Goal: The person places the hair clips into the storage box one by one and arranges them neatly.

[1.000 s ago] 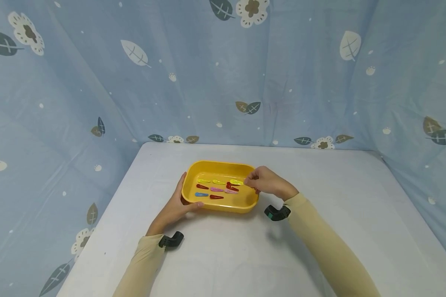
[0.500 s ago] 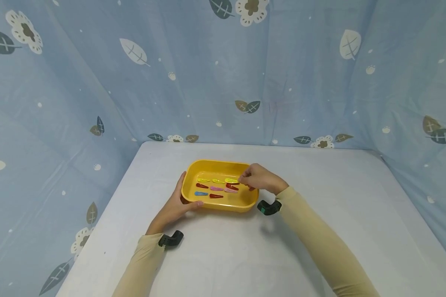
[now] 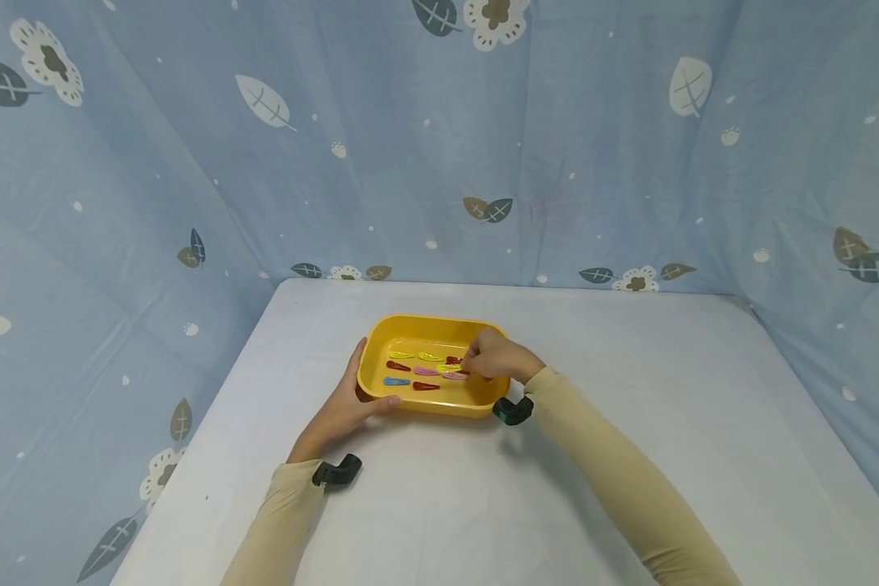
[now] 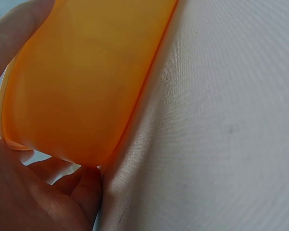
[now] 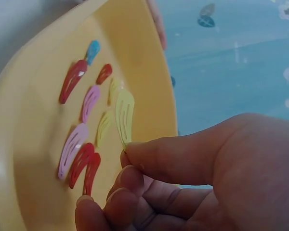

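A yellow tray (image 3: pixel 432 330) sits on the white-covered table with several snap hair clips lying in it. My left hand (image 3: pixel 343 407) grips its left end, thumb over the front rim; the left wrist view shows fingers at the tray's outer wall (image 4: pixel 86 86). Between thumb and fingertips, my right hand (image 3: pixel 500 356) pinches a yellow hair clip (image 5: pixel 125 115) by its narrow end, above the tray floor. Below it lie two red clips (image 5: pixel 82 163), pink clips (image 5: pixel 90 103) and other yellow clips (image 3: pixel 401 356). Toward the left end are a blue clip (image 3: pixel 396 381) and a red clip (image 3: pixel 426 387).
White cloth covers the table (image 3: pixel 630 391) around the tray. Behind it and at the sides hangs a blue curtain (image 3: pixel 381 146) patterned with leaves and flowers. A black device (image 3: pixel 513 411) is worn at the right wrist, another (image 3: pixel 337 470) at the left.
My right hand has moved left and slightly toward the front with the yellow clip, from the tray's right side to over the red and pink clips. The left hand and tray have stayed put.
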{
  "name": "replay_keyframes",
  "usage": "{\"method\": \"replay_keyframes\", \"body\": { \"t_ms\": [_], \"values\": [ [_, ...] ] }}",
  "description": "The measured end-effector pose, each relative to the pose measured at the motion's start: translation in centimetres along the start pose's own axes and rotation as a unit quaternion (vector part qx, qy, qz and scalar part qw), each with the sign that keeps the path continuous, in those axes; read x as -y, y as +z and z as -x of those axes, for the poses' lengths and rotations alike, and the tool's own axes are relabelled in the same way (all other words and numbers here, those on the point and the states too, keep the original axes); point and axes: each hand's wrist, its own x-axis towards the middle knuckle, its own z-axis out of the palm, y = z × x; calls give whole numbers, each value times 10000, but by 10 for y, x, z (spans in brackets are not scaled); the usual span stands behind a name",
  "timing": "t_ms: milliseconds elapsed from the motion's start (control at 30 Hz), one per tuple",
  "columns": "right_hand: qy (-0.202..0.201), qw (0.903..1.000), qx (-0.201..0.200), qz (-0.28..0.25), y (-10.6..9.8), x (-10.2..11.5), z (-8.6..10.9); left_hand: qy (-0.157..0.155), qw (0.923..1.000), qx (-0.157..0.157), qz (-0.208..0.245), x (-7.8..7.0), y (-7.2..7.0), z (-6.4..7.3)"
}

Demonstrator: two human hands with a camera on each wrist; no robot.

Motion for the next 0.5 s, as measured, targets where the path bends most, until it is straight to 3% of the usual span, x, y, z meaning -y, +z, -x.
{"method": "replay_keyframes", "body": {
  "t_ms": [500],
  "values": [
    [-92,9968,13,794,11,5,-8,-59,10000,-16,2,-2,0,0]
  ]
}}
